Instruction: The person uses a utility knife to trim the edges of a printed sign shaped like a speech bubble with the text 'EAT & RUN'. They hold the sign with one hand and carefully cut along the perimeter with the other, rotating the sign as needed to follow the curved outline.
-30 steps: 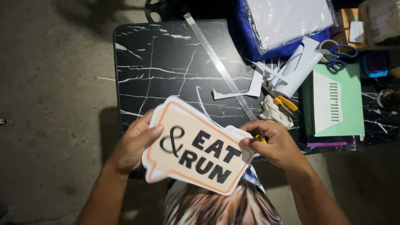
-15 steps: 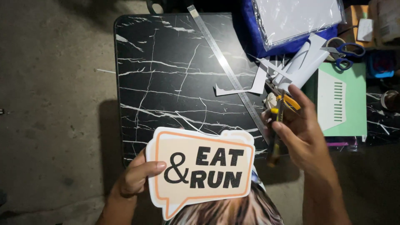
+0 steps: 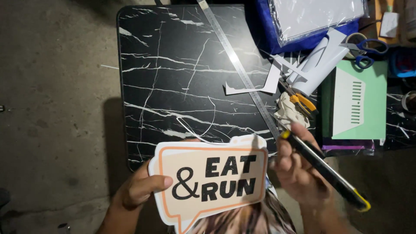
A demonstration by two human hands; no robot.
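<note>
My left hand (image 3: 141,188) grips the left edge of a speech-bubble shaped cardboard sign (image 3: 208,180), cream with an orange border and black lettering, held over my lap at the near edge of the table. My right hand (image 3: 294,167) is to the right of the sign and holds a black and yellow utility knife (image 3: 325,171), which slants down to the right. The knife's tip end sits beside the sign's upper right corner.
A black marble-patterned table (image 3: 173,78) carries a long metal ruler (image 3: 240,69), white paper scraps (image 3: 260,84), a crumpled rag (image 3: 288,110), a second yellow cutter (image 3: 303,102), rolled white paper (image 3: 320,63), blue-handled scissors (image 3: 366,47), a green board (image 3: 355,102) and a blue bag (image 3: 312,21).
My right hand has come back from the tools at the table's right, now holding the utility knife beside the sign. The sign has stayed low in my left hand.
</note>
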